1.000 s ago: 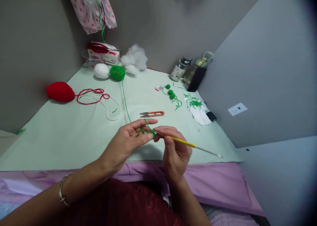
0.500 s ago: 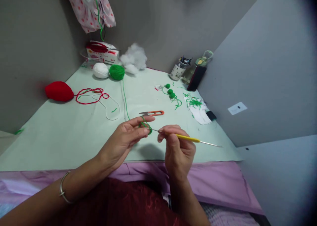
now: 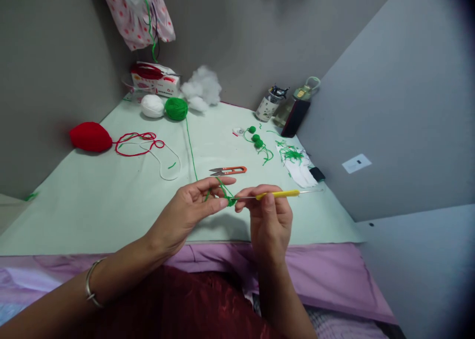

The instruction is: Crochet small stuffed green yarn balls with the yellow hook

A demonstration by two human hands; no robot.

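Between the thumb and fingers of my left hand (image 3: 189,205) is a small green crochet piece (image 3: 231,201), with green yarn running over the raised index finger. That strand leads back across the table to a green yarn ball (image 3: 176,109). My right hand (image 3: 270,220) grips a crochet hook (image 3: 282,194) by its yellow handle, thumb underneath. The hook's metal tip meets the green piece; whether it passes through a stitch is too small to tell. Just beyond my left fingertips lie orange-handled thread snips (image 3: 230,170).
White yarn (image 3: 152,106), stuffing (image 3: 202,89) and a box (image 3: 159,79) stand at the back. Red yarn (image 3: 91,137) lies left. Small green balls (image 3: 256,138), yarn scraps (image 3: 291,154), a pen holder (image 3: 267,106), a bottle (image 3: 291,106) and a dark phone-like slab (image 3: 296,118) are right.
The hook has turned to lie nearly level, its rear end higher than before. The green piece has shifted slightly right and down, and my right fingers have come closer to it.
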